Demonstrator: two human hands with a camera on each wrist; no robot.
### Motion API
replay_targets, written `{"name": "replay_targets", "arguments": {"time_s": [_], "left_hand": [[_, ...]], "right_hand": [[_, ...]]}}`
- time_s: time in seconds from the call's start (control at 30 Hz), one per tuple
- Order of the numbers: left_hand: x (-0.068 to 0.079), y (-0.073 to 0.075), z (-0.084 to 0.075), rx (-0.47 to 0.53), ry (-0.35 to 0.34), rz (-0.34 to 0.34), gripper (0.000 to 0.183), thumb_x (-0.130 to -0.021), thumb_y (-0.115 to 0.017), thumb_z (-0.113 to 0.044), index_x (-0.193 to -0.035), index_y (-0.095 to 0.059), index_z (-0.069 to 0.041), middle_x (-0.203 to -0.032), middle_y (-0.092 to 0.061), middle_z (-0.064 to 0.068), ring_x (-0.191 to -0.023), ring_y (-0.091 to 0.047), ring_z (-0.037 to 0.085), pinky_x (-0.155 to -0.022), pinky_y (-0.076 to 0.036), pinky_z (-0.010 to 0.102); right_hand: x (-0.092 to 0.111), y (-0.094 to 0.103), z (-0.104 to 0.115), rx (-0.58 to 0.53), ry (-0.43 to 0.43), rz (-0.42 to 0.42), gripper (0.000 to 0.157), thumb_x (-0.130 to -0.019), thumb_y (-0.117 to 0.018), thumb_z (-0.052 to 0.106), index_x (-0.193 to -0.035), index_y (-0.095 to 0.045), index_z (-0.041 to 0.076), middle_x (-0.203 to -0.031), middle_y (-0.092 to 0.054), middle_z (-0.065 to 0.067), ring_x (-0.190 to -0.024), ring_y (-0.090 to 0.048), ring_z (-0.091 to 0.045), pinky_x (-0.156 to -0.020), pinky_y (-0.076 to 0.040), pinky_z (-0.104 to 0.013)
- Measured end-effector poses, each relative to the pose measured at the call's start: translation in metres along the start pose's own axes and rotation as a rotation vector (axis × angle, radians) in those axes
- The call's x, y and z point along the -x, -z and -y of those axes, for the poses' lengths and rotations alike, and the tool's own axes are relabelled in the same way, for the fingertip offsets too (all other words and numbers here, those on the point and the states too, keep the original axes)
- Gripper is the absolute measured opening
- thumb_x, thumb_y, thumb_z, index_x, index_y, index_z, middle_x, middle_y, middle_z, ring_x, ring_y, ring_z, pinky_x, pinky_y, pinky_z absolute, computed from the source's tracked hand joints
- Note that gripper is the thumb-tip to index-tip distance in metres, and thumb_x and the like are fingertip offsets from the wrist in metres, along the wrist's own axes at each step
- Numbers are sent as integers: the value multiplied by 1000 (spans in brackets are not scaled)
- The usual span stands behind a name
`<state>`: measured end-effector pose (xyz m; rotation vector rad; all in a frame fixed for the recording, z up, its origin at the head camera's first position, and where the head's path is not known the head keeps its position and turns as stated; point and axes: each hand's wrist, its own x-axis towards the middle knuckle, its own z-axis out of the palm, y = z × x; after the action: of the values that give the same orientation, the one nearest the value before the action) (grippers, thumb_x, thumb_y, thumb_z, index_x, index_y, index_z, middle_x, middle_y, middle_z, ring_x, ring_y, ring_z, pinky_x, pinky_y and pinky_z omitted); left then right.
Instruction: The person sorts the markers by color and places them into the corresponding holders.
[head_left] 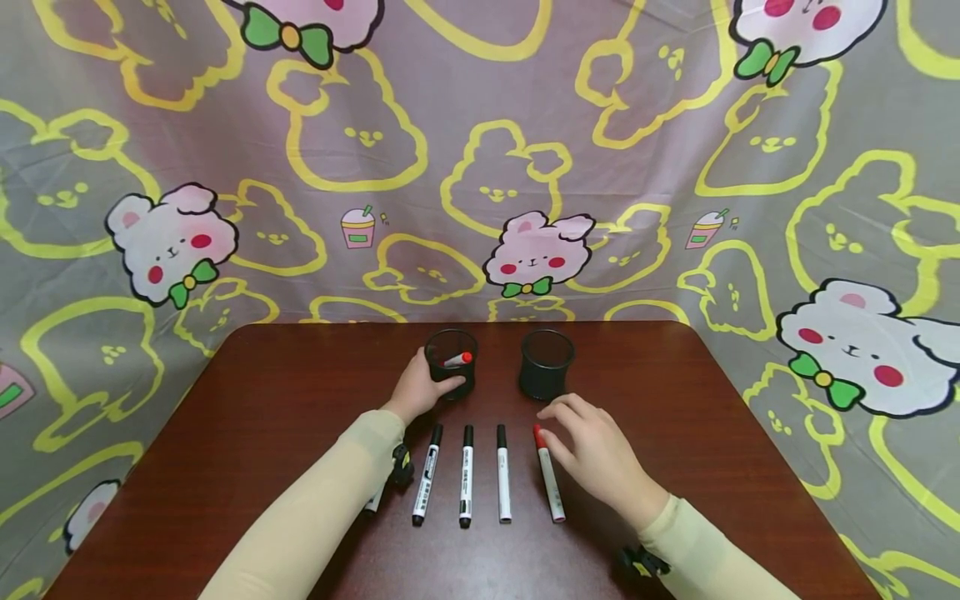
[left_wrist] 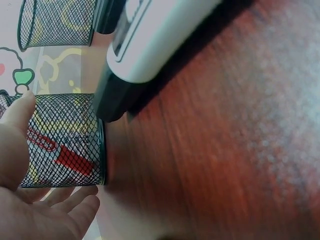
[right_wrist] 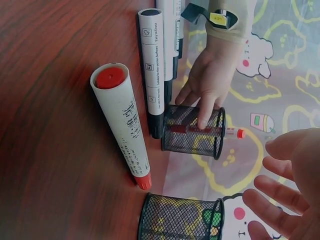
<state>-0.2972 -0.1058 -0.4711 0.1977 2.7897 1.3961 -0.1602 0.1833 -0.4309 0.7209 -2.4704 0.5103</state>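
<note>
My left hand (head_left: 422, 387) holds a black mesh pen cup (head_left: 452, 390), thumb across its near side and fingers on the far side. Inside that cup leans a red-capped marker (head_left: 459, 360); its red end shows through the mesh in the left wrist view. Another red-capped whiteboard marker (right_wrist: 122, 122) lies on the table, cap toward the cups. Beside and above its cap hovers my right hand (head_left: 596, 450), fingers loosely bent and holding nothing. In the right wrist view this hand appears apart from the marker. A second mesh cup (head_left: 546, 371) stands just beyond it.
Between the forearms lie a plain white black-capped marker (head_left: 503, 475), a printed one (head_left: 467, 479) and a slanted one (head_left: 427, 475). One more marker (head_left: 374, 502) is partly hidden under the left sleeve. A patterned cloth (head_left: 450, 167) hangs behind the brown table (head_left: 660, 367).
</note>
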Motion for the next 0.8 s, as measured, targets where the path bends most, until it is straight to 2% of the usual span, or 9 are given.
{"name": "replay_targets", "arguments": {"time_s": [0.17,0.63,0.8], "left_hand": [[1,1,-1,-6,-17,-2,84,-88,-83,-34,-150,-39,4,-145,-53,24,-135,-53,39,-113,-43,55],[2,1,-1,-5,25,16,89,-89,-82,-38,-153,-34,2,-149,-49,23,-138,-51,37,-114,-43,54],[2,1,-2,-1,21,13,87,-89,-82,-36,-152,-36,2,-147,-50,22,-136,-52,37,-113,-43,55]], "right_hand": [[4,1,0,-4,3,12,25,-85,-84,20,-107,-72,18,-107,-67,3,-94,-69,-18,-79,-53,-42],[15,3,1,6,15,63,22,-85,-86,22,-102,-72,21,-105,-66,8,-94,-68,-12,-80,-55,-43],[19,2,2,17,33,72,21,-85,-85,22,-102,-72,22,-104,-66,9,-93,-67,-10,-79,-55,-41]]}}
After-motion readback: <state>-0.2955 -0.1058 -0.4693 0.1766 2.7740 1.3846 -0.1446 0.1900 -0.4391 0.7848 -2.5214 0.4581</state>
